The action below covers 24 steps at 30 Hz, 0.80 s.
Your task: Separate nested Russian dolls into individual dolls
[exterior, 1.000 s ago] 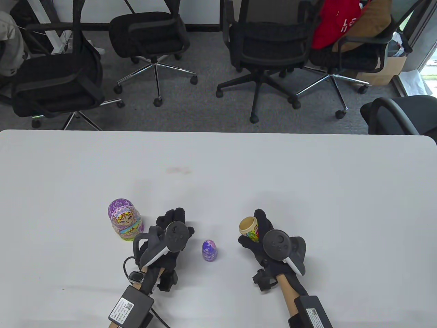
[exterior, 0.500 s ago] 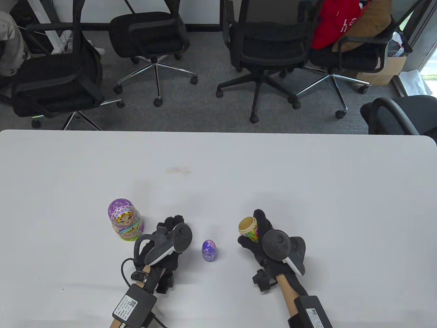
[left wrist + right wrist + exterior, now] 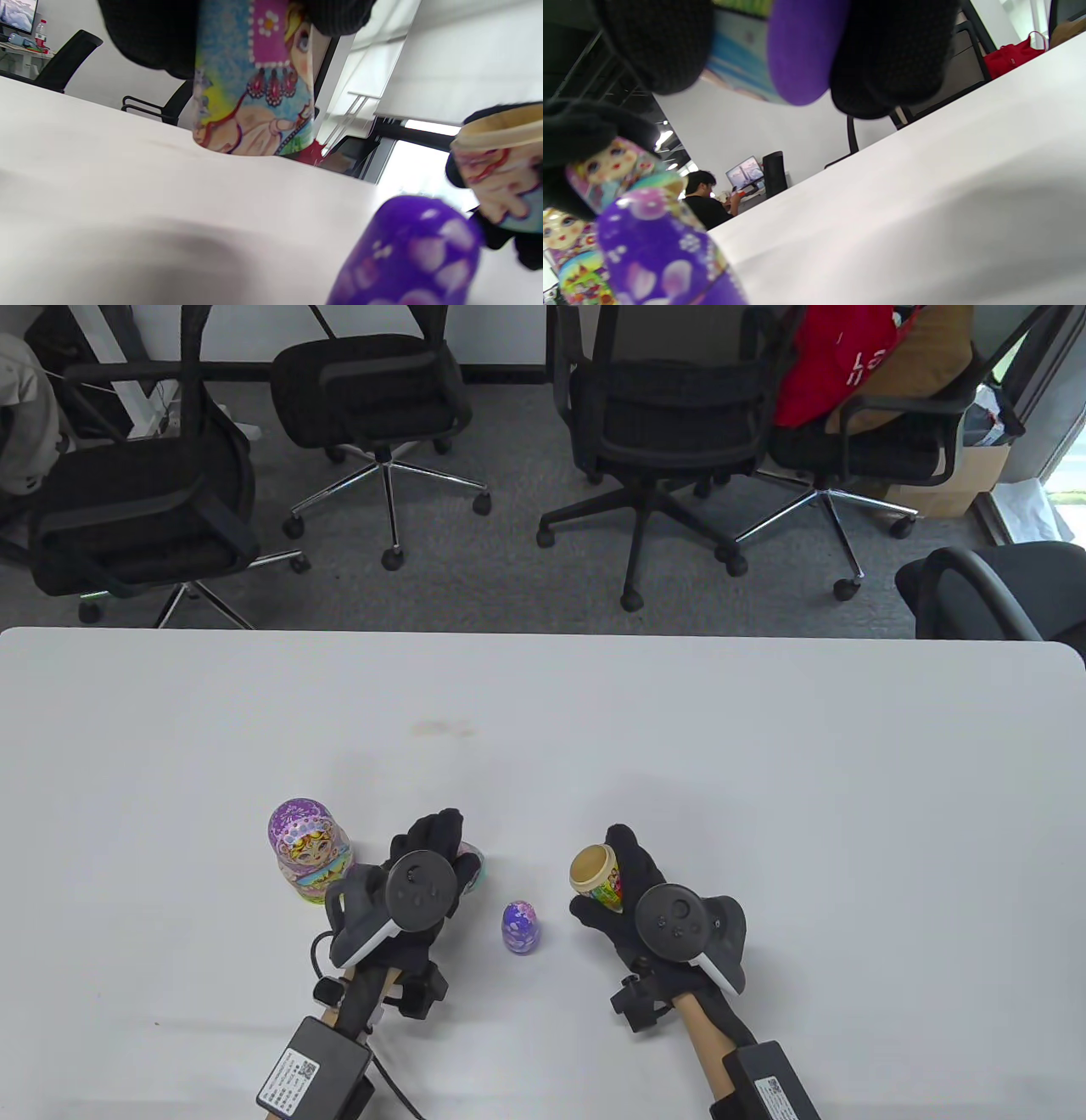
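Observation:
A large purple-headed doll (image 3: 310,853) stands whole at the left. A small purple doll (image 3: 521,927) stands between my hands. My left hand (image 3: 448,853) grips a doll top half (image 3: 472,867). In the left wrist view this top half (image 3: 254,84) hangs from my fingers (image 3: 144,34) with its open rim low over the table. My right hand (image 3: 604,891) grips the matching bottom half (image 3: 596,879), open rim up and tilted left. In the right wrist view the bottom half (image 3: 780,46) sits between my fingers (image 3: 891,55), above the table.
The white table (image 3: 764,780) stretches wide behind and to the right of the dolls. Several office chairs (image 3: 653,432) stand on the carpet beyond the far edge. A faint stain (image 3: 441,727) marks the table's middle.
My right hand has moved left with the bottom half, closer to the small purple doll. My left hand has turned and shifted, and its top half now shows beside the fingers.

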Available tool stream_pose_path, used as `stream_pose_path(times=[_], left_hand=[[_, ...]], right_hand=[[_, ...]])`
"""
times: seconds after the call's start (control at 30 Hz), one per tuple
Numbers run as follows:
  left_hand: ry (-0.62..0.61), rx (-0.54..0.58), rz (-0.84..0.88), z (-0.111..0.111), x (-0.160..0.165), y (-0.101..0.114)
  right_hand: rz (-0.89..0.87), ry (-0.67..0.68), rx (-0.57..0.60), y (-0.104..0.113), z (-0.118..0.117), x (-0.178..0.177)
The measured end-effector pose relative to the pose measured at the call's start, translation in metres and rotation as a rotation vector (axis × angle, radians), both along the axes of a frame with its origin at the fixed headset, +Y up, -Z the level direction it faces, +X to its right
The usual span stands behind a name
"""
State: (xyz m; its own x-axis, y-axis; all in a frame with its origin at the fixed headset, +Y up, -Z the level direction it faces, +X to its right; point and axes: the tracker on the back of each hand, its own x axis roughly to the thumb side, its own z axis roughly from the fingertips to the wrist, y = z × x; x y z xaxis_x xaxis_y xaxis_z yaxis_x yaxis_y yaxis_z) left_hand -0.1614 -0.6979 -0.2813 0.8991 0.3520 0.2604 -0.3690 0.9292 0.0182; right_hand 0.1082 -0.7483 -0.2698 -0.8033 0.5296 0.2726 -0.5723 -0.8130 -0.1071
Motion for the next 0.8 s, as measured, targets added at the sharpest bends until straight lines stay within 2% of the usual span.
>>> stream_pose_path(times=[0.23,0.5,0.8], left_hand=[[-0.091,0.06,0.201,0.013,0.006,0.022],[-0.197,0.044,0.399,0.024,0.018,0.029],[-0.235,0.012,0.369,0.027,0.029,0.026]], right_hand=[[0.005,0.071,0.038,0.009,0.008,-0.018],[0.026,0.125,0.062,0.013,0.015,-0.032],[0.017,0.126,0.085,0.015,0.017,-0.033]])
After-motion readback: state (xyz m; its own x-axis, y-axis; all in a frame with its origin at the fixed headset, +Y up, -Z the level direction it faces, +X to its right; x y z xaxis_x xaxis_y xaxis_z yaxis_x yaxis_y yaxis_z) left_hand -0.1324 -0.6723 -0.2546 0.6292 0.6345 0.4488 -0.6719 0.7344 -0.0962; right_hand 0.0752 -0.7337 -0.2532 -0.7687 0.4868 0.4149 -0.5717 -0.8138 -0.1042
